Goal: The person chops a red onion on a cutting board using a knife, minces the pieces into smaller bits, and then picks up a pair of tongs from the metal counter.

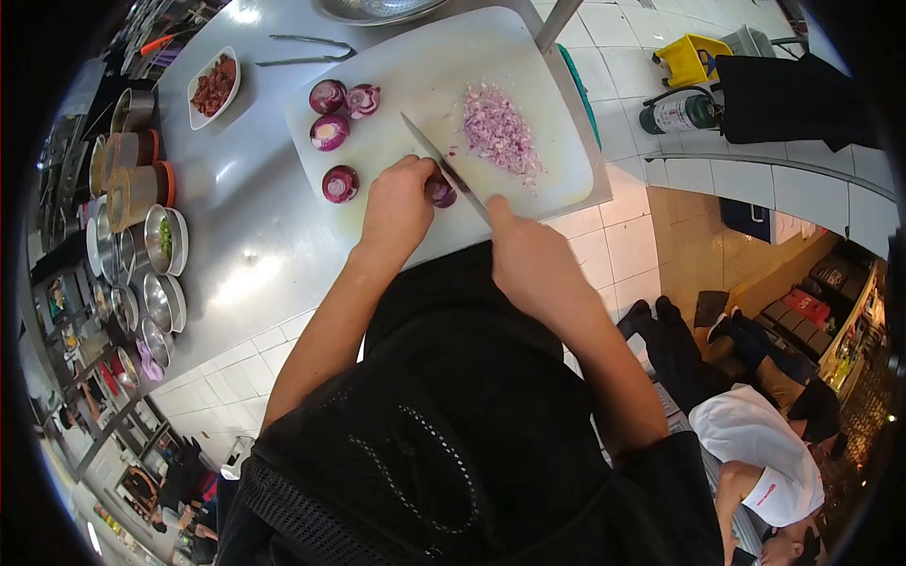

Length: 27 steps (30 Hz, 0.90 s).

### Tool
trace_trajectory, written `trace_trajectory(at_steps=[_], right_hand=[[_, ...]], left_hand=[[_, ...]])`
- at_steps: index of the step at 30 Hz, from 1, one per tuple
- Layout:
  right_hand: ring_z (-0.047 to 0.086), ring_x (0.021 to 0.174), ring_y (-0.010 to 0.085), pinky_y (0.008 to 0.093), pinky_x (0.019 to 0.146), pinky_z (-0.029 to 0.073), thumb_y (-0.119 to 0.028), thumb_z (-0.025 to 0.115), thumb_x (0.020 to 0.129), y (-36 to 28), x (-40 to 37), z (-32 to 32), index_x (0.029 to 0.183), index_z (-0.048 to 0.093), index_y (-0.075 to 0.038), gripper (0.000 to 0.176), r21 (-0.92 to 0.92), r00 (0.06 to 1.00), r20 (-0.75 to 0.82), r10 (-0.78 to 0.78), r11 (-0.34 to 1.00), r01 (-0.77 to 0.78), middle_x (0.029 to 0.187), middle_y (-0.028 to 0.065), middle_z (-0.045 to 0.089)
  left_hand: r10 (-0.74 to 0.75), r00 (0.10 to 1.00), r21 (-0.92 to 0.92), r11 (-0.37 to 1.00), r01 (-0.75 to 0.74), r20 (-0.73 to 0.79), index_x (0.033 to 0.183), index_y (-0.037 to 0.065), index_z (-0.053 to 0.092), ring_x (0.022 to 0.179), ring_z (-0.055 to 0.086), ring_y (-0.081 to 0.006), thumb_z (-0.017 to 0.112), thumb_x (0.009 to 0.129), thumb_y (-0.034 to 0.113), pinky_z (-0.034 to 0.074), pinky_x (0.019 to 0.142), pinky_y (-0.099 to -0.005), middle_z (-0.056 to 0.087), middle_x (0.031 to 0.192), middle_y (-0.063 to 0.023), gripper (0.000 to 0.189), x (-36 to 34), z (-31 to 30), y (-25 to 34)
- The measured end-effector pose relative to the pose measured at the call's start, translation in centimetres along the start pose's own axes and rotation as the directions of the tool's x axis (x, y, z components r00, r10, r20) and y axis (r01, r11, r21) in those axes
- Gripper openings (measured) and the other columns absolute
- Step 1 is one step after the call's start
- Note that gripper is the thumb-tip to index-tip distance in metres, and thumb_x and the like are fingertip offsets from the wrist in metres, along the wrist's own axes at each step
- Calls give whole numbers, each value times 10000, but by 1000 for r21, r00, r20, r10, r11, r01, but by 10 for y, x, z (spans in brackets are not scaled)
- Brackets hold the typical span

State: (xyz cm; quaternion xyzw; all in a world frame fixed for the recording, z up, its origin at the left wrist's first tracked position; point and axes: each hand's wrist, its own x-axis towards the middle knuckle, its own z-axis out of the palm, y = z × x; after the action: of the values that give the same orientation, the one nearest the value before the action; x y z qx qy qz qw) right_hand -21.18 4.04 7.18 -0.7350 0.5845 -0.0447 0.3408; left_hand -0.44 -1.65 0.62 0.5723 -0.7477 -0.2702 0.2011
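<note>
A white cutting board [406, 85] lies on the steel counter. My right hand [533, 255] is closed round the handle of a knife [427, 143], whose blade points up and to the left. Fingers bent, my left hand [398, 206] grips a red onion piece [442, 192] beside the blade; the hand partly hides the piece. Chopped onion [498, 130] is heaped on the board to the right of the knife. Several peeled red onions [329, 132] sit along the board's left side.
On the steel counter [226, 236] stand a white dish of reddish pieces [214, 87], tongs [307, 58] and several metal bowls [162, 300]. A metal bowl [377, 8] is beyond the board. A person in a white shirt [755, 453] is at the lower right.
</note>
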Motion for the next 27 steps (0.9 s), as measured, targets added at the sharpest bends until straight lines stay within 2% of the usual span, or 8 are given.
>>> trace_trajectory(at_steps=[4,6,9,12,16,20,23,27], right_hand=[[721,803,502,609,744,564,-11,568,928,0,-12,6,1180,483,23,269,85,996,61,71,993,-76,837,273,718],[720,803,505,617,743,559,-4,559,927,8,14,37,1183,483,28,269,57,1000,-25,2,998,0,825,281,712],[684,788,539,639,723,525,5,533,952,-12,-19,-20,1210,473,32,265,69,998,53,17,997,-20,826,319,689],[723,808,493,604,749,564,-8,563,924,-2,5,26,1195,493,32,282,56,998,43,44,997,-46,818,275,710],[688,848,547,647,769,525,13,527,940,-13,-1,-15,1206,474,31,271,106,998,59,21,994,-27,860,330,691],[685,843,549,643,759,523,-7,541,949,0,15,39,1220,481,29,280,67,997,57,60,996,-64,843,328,686],[683,841,551,642,758,521,-9,537,954,-2,19,18,1224,484,36,278,87,999,-30,-16,996,18,835,330,682],[696,860,542,649,792,527,-4,563,923,1,-6,14,1348,484,62,437,99,999,36,21,995,-24,896,323,709]], left_hand=[[-7,1000,5,1000,8,-30,982,-19,738,911,700,-454,630,836,-104,565,811,-537,722,966,-215,201,2,2,0],[1,1000,9,1000,-1,-29,986,-22,738,914,701,-453,631,837,-103,564,813,-533,722,969,-217,201,5,4,-4],[-6,1000,-1,1000,6,-20,986,-21,738,911,700,-449,643,845,-95,560,814,-530,717,961,-217,186,0,1,-3],[-34,999,-22,999,33,-30,986,-13,748,903,706,-439,681,851,-83,561,804,-513,721,950,-212,166,1,2,-2],[-21,999,-46,999,19,-45,983,-1,761,903,719,-431,713,840,-78,568,794,-493,732,942,-205,170,0,4,-6],[-38,999,-10,999,37,-34,987,4,767,906,723,-427,724,829,-76,571,798,-493,735,942,-203,183,-1,4,-6],[-37,998,-27,999,36,-40,975,5,767,908,724,-428,731,829,-72,573,800,-494,737,944,-204,169,-5,4,-13],[2,994,-62,998,-9,-109,946,22,748,914,699,-462,636,849,-46,560,808,-551,707,942,-224,163,-5,15,-17]])
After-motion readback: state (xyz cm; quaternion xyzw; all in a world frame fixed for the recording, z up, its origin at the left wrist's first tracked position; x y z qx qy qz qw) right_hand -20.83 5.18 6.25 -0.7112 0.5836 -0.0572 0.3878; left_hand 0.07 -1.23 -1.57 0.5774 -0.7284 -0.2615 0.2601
